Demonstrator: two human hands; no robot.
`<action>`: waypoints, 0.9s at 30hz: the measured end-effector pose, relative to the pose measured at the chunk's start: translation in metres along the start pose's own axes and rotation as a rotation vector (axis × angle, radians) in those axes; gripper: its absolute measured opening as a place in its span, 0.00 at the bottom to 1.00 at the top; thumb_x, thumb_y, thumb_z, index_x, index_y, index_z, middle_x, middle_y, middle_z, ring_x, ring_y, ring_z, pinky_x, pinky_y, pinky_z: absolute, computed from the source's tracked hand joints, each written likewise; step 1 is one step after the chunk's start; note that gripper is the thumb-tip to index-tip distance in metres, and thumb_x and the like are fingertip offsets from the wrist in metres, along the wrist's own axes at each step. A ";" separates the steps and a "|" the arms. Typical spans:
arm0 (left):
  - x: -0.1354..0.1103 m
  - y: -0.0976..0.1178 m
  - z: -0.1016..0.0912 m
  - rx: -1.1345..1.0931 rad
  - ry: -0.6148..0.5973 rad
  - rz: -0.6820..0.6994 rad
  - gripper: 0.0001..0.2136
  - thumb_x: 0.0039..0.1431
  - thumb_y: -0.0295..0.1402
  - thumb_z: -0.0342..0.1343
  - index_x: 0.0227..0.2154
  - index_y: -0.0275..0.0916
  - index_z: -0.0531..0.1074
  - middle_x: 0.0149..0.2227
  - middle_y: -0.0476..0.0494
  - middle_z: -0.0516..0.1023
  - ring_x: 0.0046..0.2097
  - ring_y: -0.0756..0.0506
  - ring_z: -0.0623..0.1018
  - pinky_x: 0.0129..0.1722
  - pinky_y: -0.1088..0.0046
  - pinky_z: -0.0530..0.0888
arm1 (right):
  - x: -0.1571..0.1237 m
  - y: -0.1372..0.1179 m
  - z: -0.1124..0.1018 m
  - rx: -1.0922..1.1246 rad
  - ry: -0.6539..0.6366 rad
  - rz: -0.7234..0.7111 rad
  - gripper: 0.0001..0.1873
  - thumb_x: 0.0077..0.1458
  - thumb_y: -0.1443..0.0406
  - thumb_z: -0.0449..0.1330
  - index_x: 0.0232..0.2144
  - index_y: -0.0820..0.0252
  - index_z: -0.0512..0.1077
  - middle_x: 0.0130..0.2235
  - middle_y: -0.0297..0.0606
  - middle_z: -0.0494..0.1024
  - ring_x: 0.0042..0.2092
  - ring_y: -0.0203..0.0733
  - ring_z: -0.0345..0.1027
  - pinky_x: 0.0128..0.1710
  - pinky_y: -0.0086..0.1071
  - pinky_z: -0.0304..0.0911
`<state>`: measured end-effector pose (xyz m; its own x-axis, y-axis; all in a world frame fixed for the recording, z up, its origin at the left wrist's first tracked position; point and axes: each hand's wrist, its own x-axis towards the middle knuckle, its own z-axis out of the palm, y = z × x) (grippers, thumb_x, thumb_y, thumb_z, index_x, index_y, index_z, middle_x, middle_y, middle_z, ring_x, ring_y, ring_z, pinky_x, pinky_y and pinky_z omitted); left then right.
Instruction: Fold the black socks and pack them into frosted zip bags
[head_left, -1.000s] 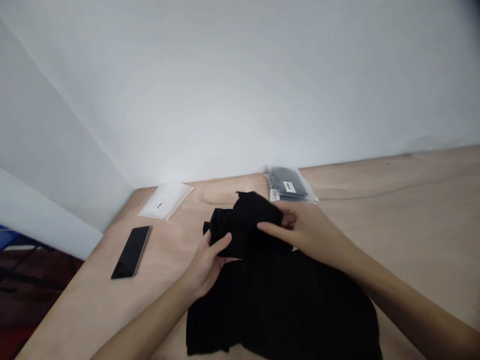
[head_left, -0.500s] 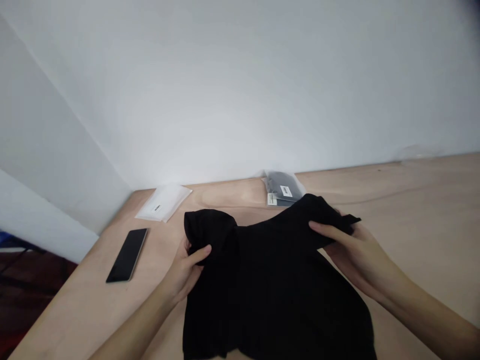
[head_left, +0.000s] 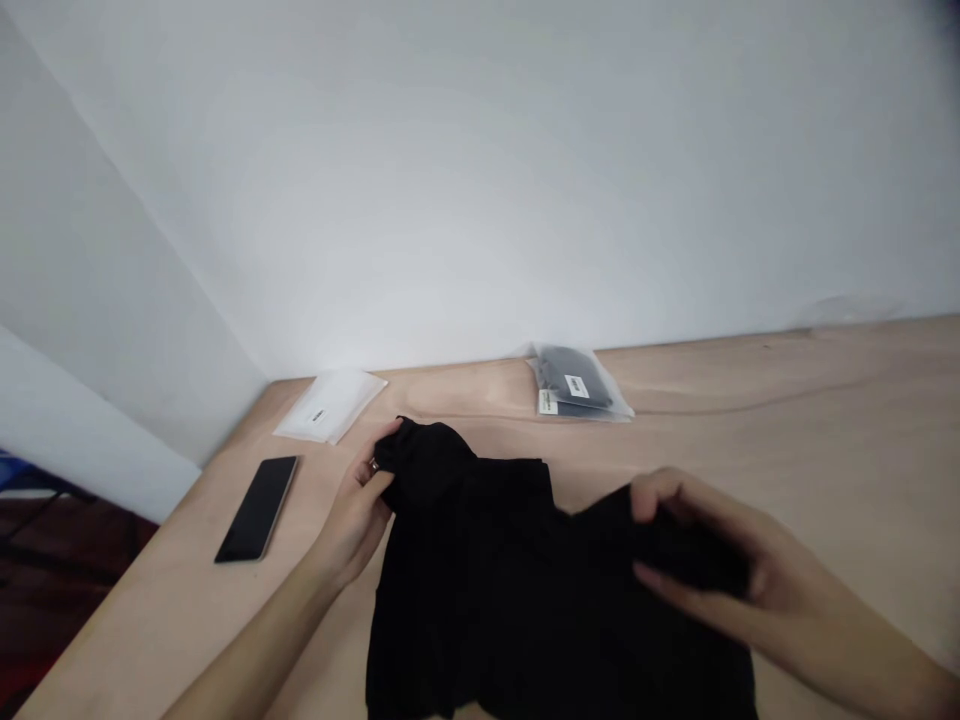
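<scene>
A black garment (head_left: 510,590), which looks like a short-sleeved top, lies over the front of the wooden table and runs out of view at the bottom. Its upper left part, seemingly a sleeve, is gripped by my left hand (head_left: 364,515), thumb on the near side and a ring on one finger. On the opposite side my right hand (head_left: 742,570) is closed around a bunched fold of the same cloth, with thumb and fingers wrapped about it. That hand is slightly blurred. Folds hide which part of the garment it holds.
Left of the garment lies a dark phone (head_left: 259,510) on the wooden table (head_left: 840,440). Behind it rests a white labelled packet (head_left: 330,405). Clear bags holding dark folded items (head_left: 574,380) lie near the wall (head_left: 480,180). The table's left edge slants toward me.
My right hand has come down toward me, dropping its side of the garment and bunching it. My left hand has shifted slightly up and left along the cloth, still gripping it.
</scene>
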<state>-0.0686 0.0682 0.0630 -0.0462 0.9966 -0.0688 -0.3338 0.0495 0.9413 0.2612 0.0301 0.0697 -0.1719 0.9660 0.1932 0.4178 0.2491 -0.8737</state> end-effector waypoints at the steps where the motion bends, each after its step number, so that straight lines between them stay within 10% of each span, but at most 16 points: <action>1: 0.002 0.002 0.004 -0.009 0.001 0.010 0.31 0.52 0.30 0.67 0.61 0.47 0.72 0.56 0.44 0.79 0.59 0.38 0.76 0.55 0.68 0.73 | -0.006 -0.009 0.005 -0.003 -0.089 -0.005 0.11 0.51 0.59 0.66 0.38 0.48 0.72 0.35 0.33 0.76 0.38 0.44 0.73 0.34 0.31 0.72; 6: 0.009 0.016 0.034 -0.078 -0.044 0.047 0.19 0.54 0.31 0.64 0.51 0.43 0.80 0.57 0.45 0.79 0.64 0.38 0.71 0.62 0.68 0.68 | -0.010 -0.057 0.037 0.012 -0.468 -0.046 0.16 0.48 0.68 0.63 0.40 0.48 0.75 0.41 0.32 0.80 0.42 0.43 0.75 0.44 0.34 0.71; 13: 0.033 0.025 0.067 -0.098 -0.186 -0.109 0.15 0.58 0.31 0.62 0.49 0.42 0.80 0.53 0.46 0.82 0.56 0.39 0.78 0.59 0.65 0.72 | 0.005 -0.064 0.109 0.190 -0.427 -0.064 0.22 0.45 0.75 0.61 0.45 0.57 0.74 0.43 0.38 0.79 0.43 0.44 0.74 0.43 0.36 0.71; 20: 0.047 0.001 0.104 0.350 -0.569 -0.568 0.19 0.52 0.25 0.60 0.49 0.43 0.79 0.46 0.45 0.83 0.49 0.42 0.81 0.52 0.65 0.75 | -0.002 -0.059 0.175 0.201 -0.723 -0.110 0.55 0.43 0.69 0.69 0.72 0.61 0.53 0.69 0.56 0.59 0.57 0.57 0.71 0.57 0.46 0.68; 24: 0.053 -0.015 0.131 0.663 -0.927 -0.562 0.25 0.49 0.23 0.58 0.53 0.43 0.77 0.43 0.47 0.82 0.48 0.43 0.81 0.51 0.65 0.76 | 0.002 -0.060 0.191 0.148 -0.849 -0.102 0.70 0.42 0.65 0.72 0.74 0.65 0.32 0.74 0.63 0.30 0.71 0.70 0.47 0.64 0.50 0.59; 27: 0.067 -0.025 0.131 0.872 -1.047 -0.395 0.31 0.45 0.25 0.63 0.56 0.41 0.74 0.45 0.45 0.81 0.50 0.40 0.79 0.50 0.63 0.76 | 0.006 -0.056 0.172 0.128 -0.845 -0.169 0.61 0.44 0.67 0.69 0.74 0.67 0.43 0.75 0.60 0.40 0.73 0.63 0.43 0.68 0.48 0.54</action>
<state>0.0600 0.1427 0.0781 0.7490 0.4765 -0.4604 0.5360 -0.0273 0.8438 0.0836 0.0103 0.0435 -0.8484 0.5287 -0.0271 0.2322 0.3256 -0.9165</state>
